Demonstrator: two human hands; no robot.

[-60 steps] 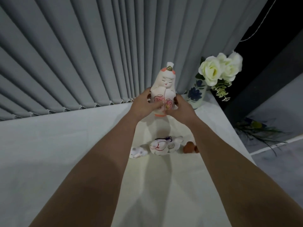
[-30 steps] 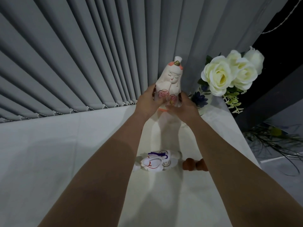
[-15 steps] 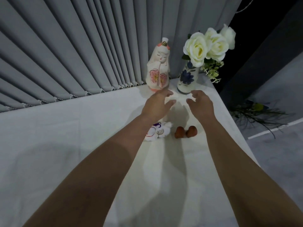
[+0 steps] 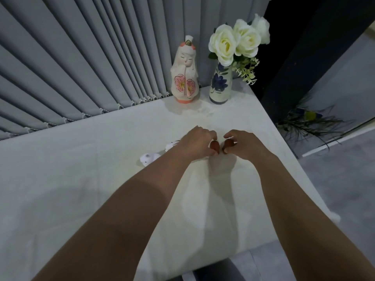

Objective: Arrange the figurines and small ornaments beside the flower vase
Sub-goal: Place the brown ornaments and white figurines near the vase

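A tall white doll figurine [image 4: 184,74] with pink flowers stands upright at the back of the table, just left of the blue-flowered vase [image 4: 220,84] holding white roses. Nearer to me, two small brown ornaments sit side by side. My left hand [image 4: 195,143] pinches the left brown ornament [image 4: 214,146] and my right hand [image 4: 242,144] pinches the right brown ornament [image 4: 227,146]. A small white animal figurine [image 4: 147,158] lies left of my left wrist. Another white figurine [image 4: 171,146] is mostly hidden behind my left hand.
The white table [image 4: 81,169] ends at an edge on the right and at the front. Grey vertical blinds [image 4: 91,67] hang behind it. Dark green foliage [image 4: 308,122] lies on the floor to the right.
Both hands set the doll down beside the vase, let go of it, and drew back toward me. They now close on the two brown ornaments.
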